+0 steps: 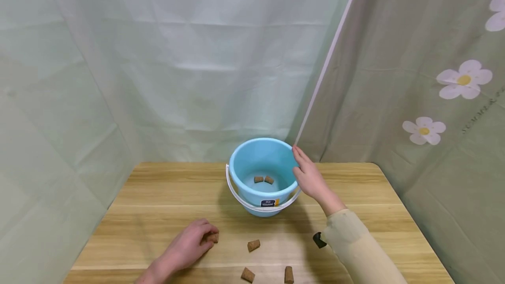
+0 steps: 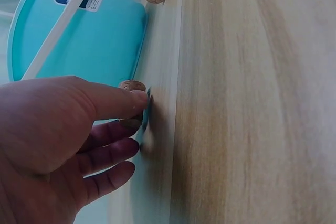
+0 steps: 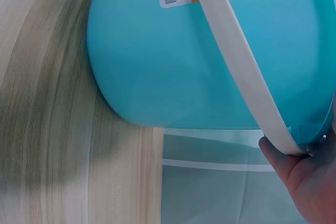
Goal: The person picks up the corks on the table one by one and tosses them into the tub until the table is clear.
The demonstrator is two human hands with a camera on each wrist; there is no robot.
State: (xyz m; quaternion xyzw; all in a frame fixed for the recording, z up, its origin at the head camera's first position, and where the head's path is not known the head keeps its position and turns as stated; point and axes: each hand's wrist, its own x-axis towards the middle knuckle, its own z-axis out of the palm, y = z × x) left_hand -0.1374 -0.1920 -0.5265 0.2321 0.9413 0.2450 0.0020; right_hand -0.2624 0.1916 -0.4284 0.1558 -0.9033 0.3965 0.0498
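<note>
At the left front, my left hand [image 1: 192, 243] pinches a brown cork [image 1: 213, 237] between thumb and fingertips, close over the wooden table. The same cork [image 2: 132, 85] shows partly behind the thumb in the left wrist view. My right hand [image 1: 311, 181] rests on the right rim of a light blue bucket [image 1: 252, 196], its fingers straight along the edge. In the right wrist view, a finger touches the bucket's side beside the pivot of the white handle [image 3: 236, 61]; the other fingers are mostly out of frame. Two corks [image 1: 258, 179] lie on the bucket's floor.
Loose corks lie on the table [image 1: 158, 196] before the bucket: one cork [image 1: 254, 245] in the middle, another cork [image 1: 247, 275] and a third cork [image 1: 289, 275] nearer the front. A small black object [image 1: 319, 240] shows by the right sleeve. Curtains [image 1: 221, 78] hang behind.
</note>
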